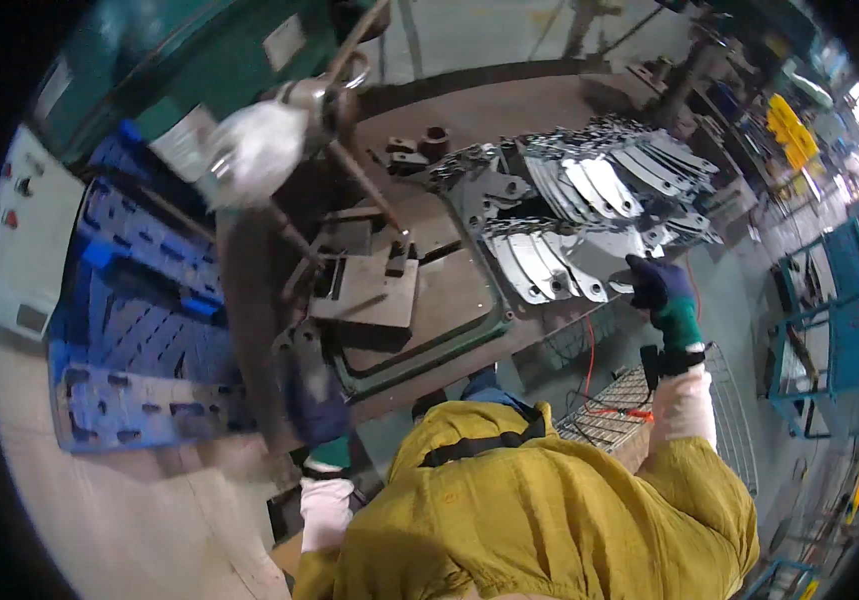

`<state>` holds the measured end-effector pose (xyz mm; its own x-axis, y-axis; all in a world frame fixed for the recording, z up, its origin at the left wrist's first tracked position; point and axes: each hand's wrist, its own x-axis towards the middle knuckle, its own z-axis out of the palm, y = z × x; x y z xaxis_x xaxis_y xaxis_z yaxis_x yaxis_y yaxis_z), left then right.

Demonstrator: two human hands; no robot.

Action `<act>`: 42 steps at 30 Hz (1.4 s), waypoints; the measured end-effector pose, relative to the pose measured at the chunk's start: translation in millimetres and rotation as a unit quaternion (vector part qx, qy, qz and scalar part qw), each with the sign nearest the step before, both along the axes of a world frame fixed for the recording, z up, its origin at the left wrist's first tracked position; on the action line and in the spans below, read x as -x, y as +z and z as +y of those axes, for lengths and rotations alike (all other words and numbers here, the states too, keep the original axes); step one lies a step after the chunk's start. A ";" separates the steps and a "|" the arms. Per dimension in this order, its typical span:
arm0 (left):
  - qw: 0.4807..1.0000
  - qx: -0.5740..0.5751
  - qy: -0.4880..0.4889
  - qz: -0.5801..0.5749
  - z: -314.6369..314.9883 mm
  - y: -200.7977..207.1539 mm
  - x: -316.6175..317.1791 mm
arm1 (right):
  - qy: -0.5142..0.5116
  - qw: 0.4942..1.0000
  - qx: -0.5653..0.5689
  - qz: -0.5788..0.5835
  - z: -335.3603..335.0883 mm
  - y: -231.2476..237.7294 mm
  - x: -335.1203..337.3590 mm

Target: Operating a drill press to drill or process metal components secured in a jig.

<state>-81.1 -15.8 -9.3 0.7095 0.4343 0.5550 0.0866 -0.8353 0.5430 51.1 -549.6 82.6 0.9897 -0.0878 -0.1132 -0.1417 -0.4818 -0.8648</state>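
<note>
My left hand [317, 408], in a dark blue glove, is smeared by motion at the front left of the machine. A grey metal plate with holes [299, 350] sticks up from its fingers. Beside it, a rectangular steel block [367, 292] sits on the machine's bed [439, 318]. Over on the right, my right hand [661, 285], in a blue and green glove, is closed on the near end of a flat silvery metal plate [604, 252]. That plate lies over a row of curved metal plates [524, 268] with holes in their ends.
Several more curved plates [599, 188] are stacked farther back on the table. A machine post with a plastic-wrapped part [259, 150] rises at left. Blue pallets [149, 400] stand beyond it, near a grey control box [29, 235]. A wire basket [609, 405] sits below my right arm; blue racks [829, 330] stand right.
</note>
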 end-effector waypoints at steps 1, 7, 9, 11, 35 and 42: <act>0.997 -0.026 -0.069 0.008 -22.1 13.7 -9.6 | 0.013 0.997 -0.063 0.032 18.1 14.4 9.1; 0.892 -0.157 -0.423 -0.005 -85.1 71.2 -49.8 | 0.427 0.882 -0.016 -0.200 112.6 -10.9 11.7; 0.886 -0.161 -0.435 -0.007 -77.4 65.1 -52.1 | 0.413 0.904 -0.080 -0.070 144.0 -19.4 16.7; 0.892 -0.123 -0.434 0.007 -52.4 33.2 -51.0 | 0.385 0.899 -0.204 0.055 185.5 -5.6 23.5; 0.643 0.762 -0.073 0.043 -5.9 -14.3 -80.9 | 0.415 0.569 -0.660 0.261 346.0 210.6 -55.7; 0.648 0.756 -0.052 0.080 5.8 -17.9 -82.3 | 0.398 0.578 -0.654 0.284 352.0 216.1 -56.2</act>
